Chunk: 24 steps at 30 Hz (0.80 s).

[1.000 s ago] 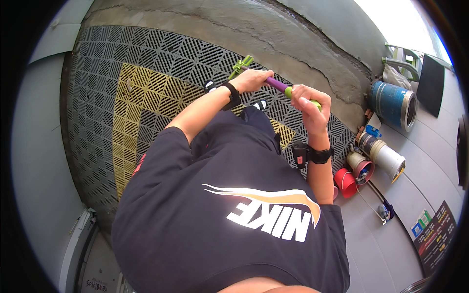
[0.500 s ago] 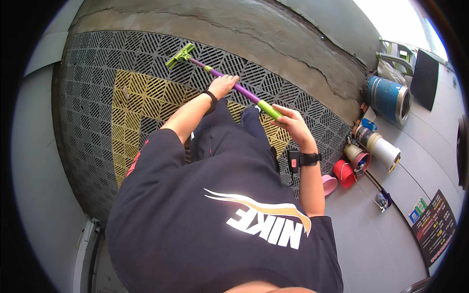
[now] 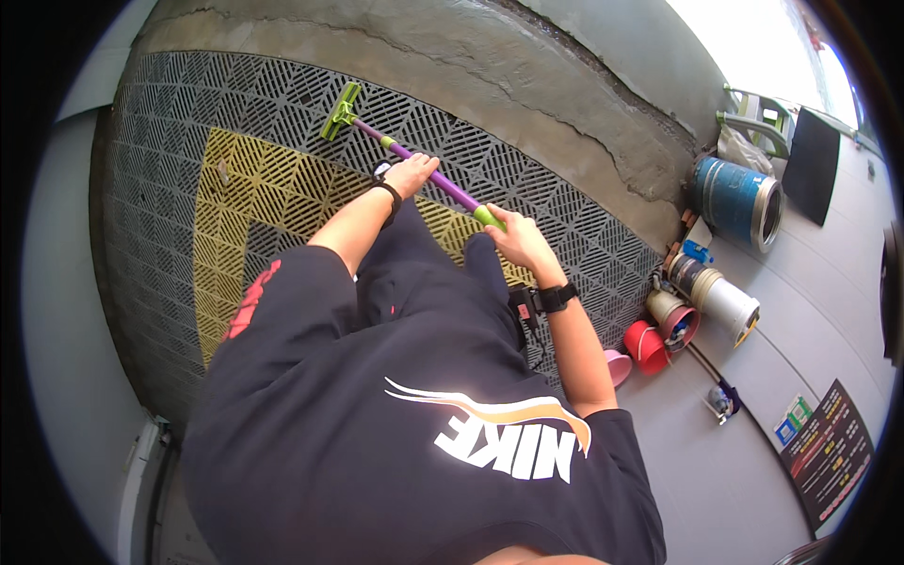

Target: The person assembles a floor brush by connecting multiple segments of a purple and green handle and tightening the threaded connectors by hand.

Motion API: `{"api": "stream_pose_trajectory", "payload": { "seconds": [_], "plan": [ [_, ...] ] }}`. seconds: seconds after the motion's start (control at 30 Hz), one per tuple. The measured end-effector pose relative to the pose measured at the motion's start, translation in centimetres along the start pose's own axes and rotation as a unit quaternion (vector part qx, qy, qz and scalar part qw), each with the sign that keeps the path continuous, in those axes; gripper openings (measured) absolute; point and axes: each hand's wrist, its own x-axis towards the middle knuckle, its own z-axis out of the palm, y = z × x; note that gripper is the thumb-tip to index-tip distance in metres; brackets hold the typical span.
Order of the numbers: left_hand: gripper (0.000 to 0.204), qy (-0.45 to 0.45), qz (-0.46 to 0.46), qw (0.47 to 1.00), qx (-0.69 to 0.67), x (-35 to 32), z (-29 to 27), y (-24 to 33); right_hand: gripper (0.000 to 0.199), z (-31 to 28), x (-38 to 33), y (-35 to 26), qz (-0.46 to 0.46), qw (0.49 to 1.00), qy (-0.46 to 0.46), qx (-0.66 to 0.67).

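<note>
You seem mid-job; what is done or left doesn't show: your left hand (image 3: 411, 175) wraps a long, purple-poled squeegee (image 3: 457, 194), your right hand (image 3: 521, 243) grips its bright green handle end (image 3: 488, 217), and its straight green head (image 3: 340, 112) is over the grey-and-yellow slatted plastic mat (image 3: 271, 174), contact unclear

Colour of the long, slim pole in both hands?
The long, slim pole is mostly purple with lime-green sections; shows best in the head view.
</note>
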Motion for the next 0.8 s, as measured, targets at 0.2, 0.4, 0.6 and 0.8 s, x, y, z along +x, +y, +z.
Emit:
{"api": "stream_pose_trajectory", "payload": {
  "seconds": [0.2, 0.4, 0.6, 0.8],
  "plan": [
    [0.024, -0.025, -0.026, 0.999, -0.006, 3.7, 7.0, 11.7, 0.049, -3.1, -6.2, 12.4, 0.004, 1.0, -0.017, 0.026],
    [0.024, -0.048, -0.005, 0.999, 0.019, 10.9, 15.4, 25.6, 0.042, -8.9, -13.8, 25.6, 0.057, 0.995, 0.036, 0.078],
    [0.018, -0.092, 0.032, 0.995, 0.019, 14.3, 18.5, 35.0, 0.048, -13.7, -19.5, 31.8, 0.082, 0.995, 0.044, 0.027],
    [0.021, -0.015, 0.124, 0.99, -0.063, 18.5, 17.6, 40.0, 0.04, -17.3, -23.0, 34.4, 0.092, 0.986, 0.104, 0.09]
  ]
}}
